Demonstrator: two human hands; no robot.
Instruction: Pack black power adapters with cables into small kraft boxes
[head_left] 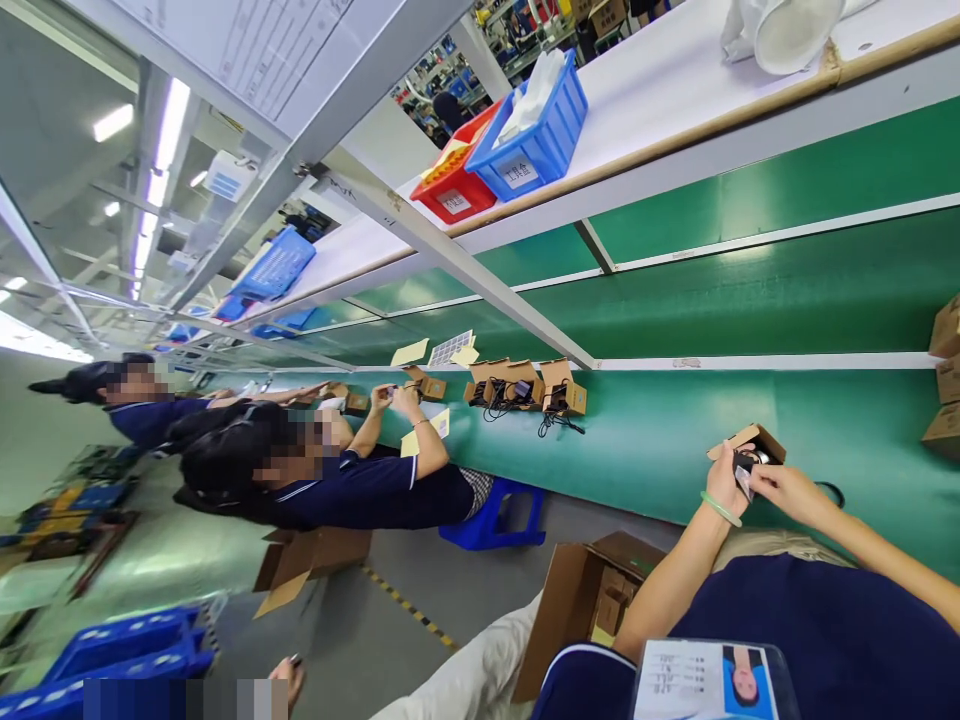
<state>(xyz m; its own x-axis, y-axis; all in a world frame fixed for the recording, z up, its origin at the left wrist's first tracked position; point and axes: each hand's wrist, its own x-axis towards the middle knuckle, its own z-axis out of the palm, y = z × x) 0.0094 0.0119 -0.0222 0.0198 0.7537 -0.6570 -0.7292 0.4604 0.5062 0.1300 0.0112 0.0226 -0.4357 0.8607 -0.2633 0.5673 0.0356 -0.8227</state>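
Monitoring remotely, I judge packing partway done: left hand [724,487] grips the open box [752,438] just above the belt [645,445], right hand [789,490] pinches a dark part [744,471] at its mouth, not yet seated, flaps unclosed.

Factory packing line: green conveyor belt [675,430], seated co-workers [337,470], cartons [562,390], parts bins [525,140].

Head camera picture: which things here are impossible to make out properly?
All in the head view:
- The dark part at the small carton: too small, partly covered by the left hand and right hand.
- Blue bin and red bin: label writing too small to read.
- White object on the shelf: cut by the top edge.
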